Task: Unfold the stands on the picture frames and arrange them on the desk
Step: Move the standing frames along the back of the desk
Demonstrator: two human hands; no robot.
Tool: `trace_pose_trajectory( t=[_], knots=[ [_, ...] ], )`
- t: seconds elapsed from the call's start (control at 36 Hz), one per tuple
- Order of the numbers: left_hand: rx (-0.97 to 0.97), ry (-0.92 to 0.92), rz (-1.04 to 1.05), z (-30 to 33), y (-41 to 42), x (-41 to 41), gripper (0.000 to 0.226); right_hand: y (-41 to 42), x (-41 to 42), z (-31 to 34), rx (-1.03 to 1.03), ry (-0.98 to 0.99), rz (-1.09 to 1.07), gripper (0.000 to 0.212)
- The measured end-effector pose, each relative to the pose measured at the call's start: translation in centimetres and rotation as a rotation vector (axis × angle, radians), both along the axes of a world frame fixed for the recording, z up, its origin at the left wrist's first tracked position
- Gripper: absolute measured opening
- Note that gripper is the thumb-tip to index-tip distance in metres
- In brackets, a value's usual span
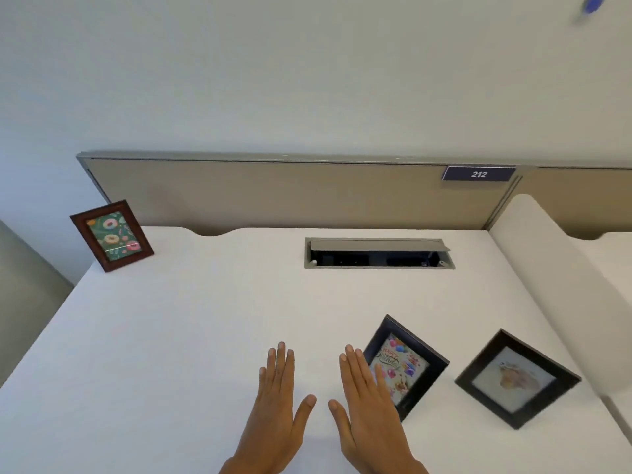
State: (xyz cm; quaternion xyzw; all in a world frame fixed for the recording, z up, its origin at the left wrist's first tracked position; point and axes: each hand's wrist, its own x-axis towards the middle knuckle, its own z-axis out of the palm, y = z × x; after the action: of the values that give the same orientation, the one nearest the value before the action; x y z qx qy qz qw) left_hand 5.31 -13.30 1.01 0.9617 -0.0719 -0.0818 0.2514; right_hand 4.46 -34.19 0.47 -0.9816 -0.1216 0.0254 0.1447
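A brown frame with a doughnut picture [112, 235] stands upright at the desk's far left corner. Two black frames lie flat near the front right of the white desk [191, 323]: one with a birthday card picture [408, 364], one with a pale animal picture [516, 379] further right. My left hand [277, 405] is flat and open over the bare desk, palm down, holding nothing. My right hand [367, 405] is also flat and open, its outer edge overlapping the left side of the birthday frame. Any stands on the frames are hidden.
A grey cable hatch [378, 253] with its lid raised is set into the desk at the back centre. A beige partition [273, 193] with a "212" label [478, 174] runs along the back. A white divider [561, 268] bounds the right side.
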Motion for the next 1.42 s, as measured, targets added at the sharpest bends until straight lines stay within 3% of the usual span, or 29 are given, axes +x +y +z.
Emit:
trace_pose_trajectory(
  t=[0.17,0.44,0.72,0.97,1.11,1.17,1.28,1.42],
  knots=[
    [0.024,0.029,-0.079,-0.2,-4.4,-0.3,0.091,-4.2,-2.2,1.0,-0.026,0.004,-0.083,0.082],
    [-0.105,0.029,-0.131,-0.4,-9.5,1.2,0.084,-8.8,-4.7,1.7,0.018,-0.023,-0.255,0.081],
    [-0.299,0.198,-0.028,1.6,-11.7,3.8,0.085,-10.7,-4.6,0.3,0.400,-0.032,-0.520,0.074],
    [-0.412,0.326,-0.002,1.6,-13.0,6.3,0.084,-10.5,-1.9,1.0,0.779,0.137,-0.811,0.078],
    [-0.541,0.399,-0.053,0.6,-13.3,7.7,0.067,-10.4,-0.6,0.5,1.140,0.327,-0.835,0.063],
    [-0.570,0.400,-0.071,0.5,-13.4,8.2,0.060,-10.6,-0.2,0.1,1.236,0.390,-0.858,0.069],
    [-0.593,0.397,-0.052,0.6,-13.5,9.0,0.058,-11.0,0.6,-0.9,1.351,0.452,-0.898,0.076],
    [-0.601,0.414,-0.019,0.6,-13.3,9.9,0.055,-11.1,1.4,-1.5,1.432,0.450,-0.964,0.068]
  ],
)
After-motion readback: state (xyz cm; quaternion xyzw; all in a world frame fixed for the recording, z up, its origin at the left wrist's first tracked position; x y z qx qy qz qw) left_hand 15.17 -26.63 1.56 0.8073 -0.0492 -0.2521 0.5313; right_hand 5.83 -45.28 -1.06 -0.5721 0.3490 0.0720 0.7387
